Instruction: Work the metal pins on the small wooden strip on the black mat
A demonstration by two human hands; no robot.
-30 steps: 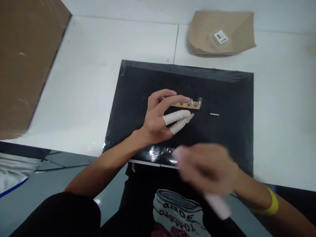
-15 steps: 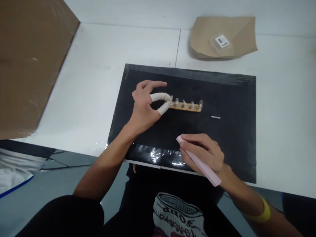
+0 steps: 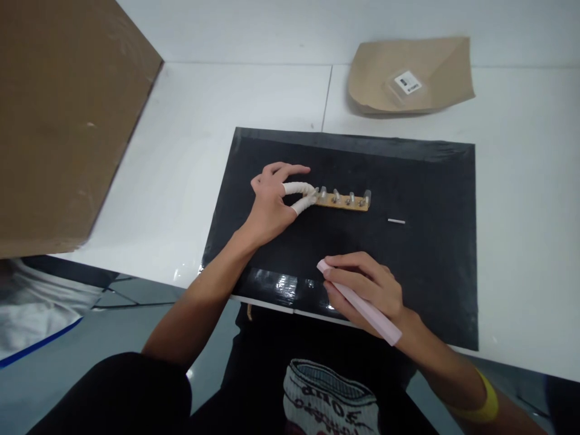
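Note:
A small tan strip [image 3: 347,201] carrying several clear upright parts lies on a black mat [image 3: 421,254]. My left hand [image 3: 274,199], with white finger cots on thumb and forefinger, pinches the strip's left end. My right hand [image 3: 369,287] rests on the mat's near edge and grips a pink stick-shaped tool [image 3: 362,304] like a pen, its tip pointing up and left. A short white pin [image 3: 396,222] lies loose on the mat to the right of the strip.
The mat sits on a white table [image 3: 181,139]. A large brown cardboard sheet [image 3: 58,121] covers the left side. A folded brown paper bag [image 3: 408,75] with a small clear labelled packet on it lies at the back right.
My left hand slid from lying over the strip to pinching its left end. My right hand came up from the blur at the table edge and settled on the mat with the pink tool.

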